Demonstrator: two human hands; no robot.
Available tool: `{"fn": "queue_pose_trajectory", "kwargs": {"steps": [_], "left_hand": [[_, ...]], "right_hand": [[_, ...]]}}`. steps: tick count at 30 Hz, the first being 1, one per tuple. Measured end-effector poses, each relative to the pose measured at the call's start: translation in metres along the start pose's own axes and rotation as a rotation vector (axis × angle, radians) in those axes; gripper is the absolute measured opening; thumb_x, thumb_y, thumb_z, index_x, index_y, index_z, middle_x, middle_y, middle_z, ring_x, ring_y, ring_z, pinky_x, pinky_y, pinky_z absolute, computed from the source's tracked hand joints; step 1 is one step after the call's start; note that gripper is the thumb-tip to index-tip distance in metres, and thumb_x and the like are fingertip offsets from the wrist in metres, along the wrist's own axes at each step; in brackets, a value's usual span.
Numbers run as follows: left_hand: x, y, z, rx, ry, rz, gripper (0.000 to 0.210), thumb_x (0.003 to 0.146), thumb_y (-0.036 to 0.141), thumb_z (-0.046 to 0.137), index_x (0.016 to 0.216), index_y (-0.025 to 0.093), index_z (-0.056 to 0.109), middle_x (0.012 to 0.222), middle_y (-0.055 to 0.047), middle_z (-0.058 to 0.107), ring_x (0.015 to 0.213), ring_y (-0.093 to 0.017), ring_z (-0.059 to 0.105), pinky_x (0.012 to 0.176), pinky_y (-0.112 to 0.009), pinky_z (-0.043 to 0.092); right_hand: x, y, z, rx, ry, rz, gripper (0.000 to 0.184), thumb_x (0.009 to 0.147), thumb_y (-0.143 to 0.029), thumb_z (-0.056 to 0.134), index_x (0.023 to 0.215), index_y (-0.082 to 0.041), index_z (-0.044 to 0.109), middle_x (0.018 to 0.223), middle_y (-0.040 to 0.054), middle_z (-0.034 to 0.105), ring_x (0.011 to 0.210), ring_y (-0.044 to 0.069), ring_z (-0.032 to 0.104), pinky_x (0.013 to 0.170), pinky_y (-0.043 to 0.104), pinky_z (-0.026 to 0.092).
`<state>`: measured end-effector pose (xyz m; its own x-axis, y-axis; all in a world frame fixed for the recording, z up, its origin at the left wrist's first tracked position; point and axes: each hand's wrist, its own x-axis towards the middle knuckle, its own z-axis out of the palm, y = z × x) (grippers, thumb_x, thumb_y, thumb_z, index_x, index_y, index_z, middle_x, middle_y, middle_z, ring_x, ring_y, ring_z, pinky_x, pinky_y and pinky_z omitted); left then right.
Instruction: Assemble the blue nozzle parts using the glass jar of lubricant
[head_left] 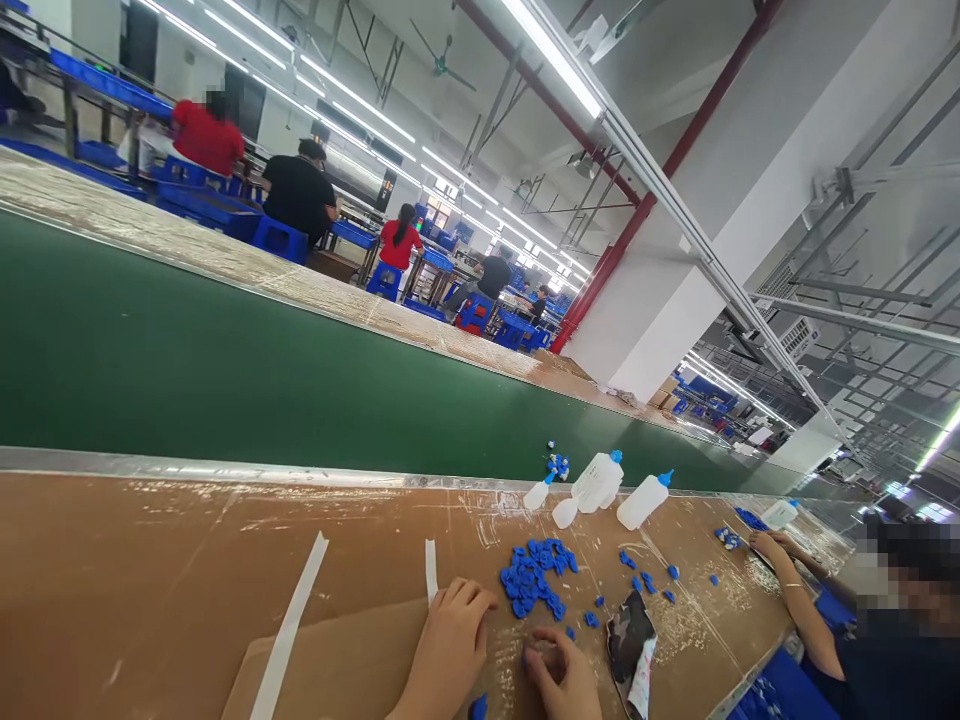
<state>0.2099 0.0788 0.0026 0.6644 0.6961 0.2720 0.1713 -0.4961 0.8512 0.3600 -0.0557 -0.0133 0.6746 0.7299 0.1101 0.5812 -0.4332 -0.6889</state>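
Observation:
My left hand rests at the right edge of a cardboard sheet, its fingers curled together; whatever may be under them is hidden. Close by on the right, my right hand has thumb and fingers drawn into a pinch. A bit of dark blue shows at its fingertips, apparently a small blue piece. Just beyond both hands lies a pile of small blue pieces, rounded and petal-like. A few loose blue pieces are scattered to the right. Near my left wrist is another blue piece.
White squeeze bottles with blue caps stand along the green conveyor belt. A dark crumpled wrapper lies right of my hand. White tape strips cross the cardboard. A co-worker's arm reaches in at right; other people sit farther back.

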Motion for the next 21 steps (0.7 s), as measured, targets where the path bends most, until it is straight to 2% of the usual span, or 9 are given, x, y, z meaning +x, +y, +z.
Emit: {"fn": "queue_pose_trajectory", "kwargs": {"steps": [3, 7, 9, 13, 15, 18, 21], "left_hand": [[0.001, -0.002, 0.000, -0.013, 0.001, -0.017, 0.041, 0.078, -0.004, 0.038, 0.090, 0.017, 0.070, 0.092, -0.009, 0.068, 0.094, -0.025, 0.060, 0.087, -0.040, 0.046], [0.003, -0.005, 0.000, -0.039, 0.005, -0.020, 0.041, 0.078, -0.004, 0.038, 0.089, 0.018, 0.070, 0.090, -0.009, 0.068, 0.092, -0.025, 0.061, 0.086, -0.039, 0.048], [0.003, -0.006, 0.000, -0.050, 0.005, -0.019, 0.041, 0.078, -0.004, 0.037, 0.088, 0.019, 0.070, 0.090, -0.008, 0.068, 0.092, -0.025, 0.061, 0.085, -0.039, 0.048], [0.003, -0.005, -0.001, -0.054, -0.003, -0.033, 0.040, 0.078, -0.003, 0.037, 0.088, 0.018, 0.069, 0.091, -0.009, 0.068, 0.093, -0.026, 0.061, 0.086, -0.041, 0.047], [0.003, -0.004, -0.002, -0.052, -0.009, -0.042, 0.039, 0.078, -0.004, 0.037, 0.087, 0.016, 0.069, 0.091, -0.010, 0.068, 0.093, -0.026, 0.062, 0.087, -0.042, 0.047], [0.003, -0.002, -0.004, -0.056, -0.013, -0.045, 0.039, 0.078, -0.005, 0.038, 0.087, 0.016, 0.070, 0.090, -0.010, 0.069, 0.092, -0.025, 0.062, 0.086, -0.040, 0.047], [0.004, 0.000, -0.006, -0.063, -0.006, -0.045, 0.041, 0.077, -0.005, 0.038, 0.087, 0.017, 0.070, 0.090, -0.008, 0.069, 0.092, -0.025, 0.063, 0.085, -0.039, 0.047]], "right_hand": [[-0.005, 0.004, -0.005, -0.010, -0.052, 0.014, 0.029, 0.072, -0.045, 0.063, 0.076, -0.020, 0.077, 0.054, 0.0038, 0.069, 0.053, 0.021, 0.065, 0.052, 0.026, 0.046], [-0.008, -0.001, -0.005, -0.020, -0.060, -0.032, 0.028, 0.072, -0.045, 0.064, 0.074, -0.022, 0.079, 0.066, 0.0066, 0.074, 0.059, 0.021, 0.066, 0.056, 0.027, 0.048], [-0.012, -0.008, 0.003, -0.010, -0.044, -0.068, 0.031, 0.073, -0.048, 0.062, 0.075, -0.022, 0.079, 0.071, 0.0077, 0.075, 0.062, 0.022, 0.066, 0.059, 0.028, 0.050], [-0.021, -0.024, 0.026, 0.016, -0.010, -0.130, 0.036, 0.077, -0.053, 0.060, 0.070, -0.023, 0.077, 0.067, 0.0070, 0.074, 0.060, 0.021, 0.066, 0.058, 0.028, 0.051], [-0.018, -0.030, 0.030, 0.026, 0.015, -0.150, 0.037, 0.078, -0.053, 0.059, 0.069, -0.022, 0.076, 0.067, 0.0070, 0.074, 0.062, 0.022, 0.067, 0.058, 0.028, 0.051], [-0.003, -0.035, 0.021, 0.025, 0.102, -0.158, 0.038, 0.081, -0.051, 0.055, 0.073, -0.020, 0.075, 0.072, 0.0089, 0.074, 0.066, 0.023, 0.067, 0.060, 0.029, 0.051], [0.014, -0.035, 0.008, 0.001, 0.200, -0.166, 0.033, 0.078, -0.048, 0.057, 0.078, -0.019, 0.074, 0.075, 0.0090, 0.071, 0.061, 0.022, 0.063, 0.059, 0.031, 0.051]]}}
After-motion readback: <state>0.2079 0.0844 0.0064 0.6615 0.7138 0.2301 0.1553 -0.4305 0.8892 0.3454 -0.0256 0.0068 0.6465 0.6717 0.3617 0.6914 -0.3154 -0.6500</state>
